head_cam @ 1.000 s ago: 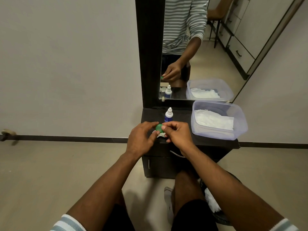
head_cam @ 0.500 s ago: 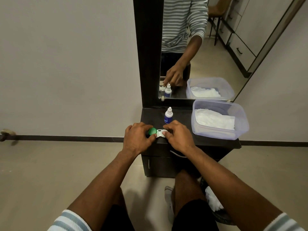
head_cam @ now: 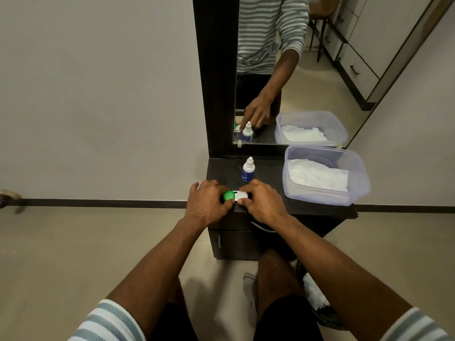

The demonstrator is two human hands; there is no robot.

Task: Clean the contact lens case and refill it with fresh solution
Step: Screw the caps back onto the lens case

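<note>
Plain grey walls [head_cam: 98, 94] and a beige floor [head_cam: 61, 254] surround a small dark cabinet [head_cam: 270, 173] with a tall mirror [head_cam: 295, 82] standing at its back. On the right of the cabinet top sits a clear plastic tub [head_cam: 364, 183] with white tissue [head_cam: 317, 178] lying in its bottom; its lid is off. Near the middle stands a small white dropper bottle [head_cam: 248, 169] with a blue label, upright and capped; how much liquid it holds cannot be made out. At the front edge of the top lies the contact lens case [head_cam: 238, 196], a white body with a green cap [head_cam: 229, 196] on its left well. Both forearms reach forward from striped sleeves, and both hands are down on the case. The left hand [head_cam: 206, 203] curls around the green cap, with thumb and fingers pinching its sides. The right hand [head_cam: 263, 203] grips the white right half of the case, fingertips pressed on it. The right well is mostly covered by those fingers, so whether it carries a cap or holds any liquid cannot be told. Below the cabinet, part of a dark bin [head_cam: 320, 311] with white tissue in it shows behind the right arm, largely hidden. The mirror repeats the bottle, the tub and one hand.
</note>
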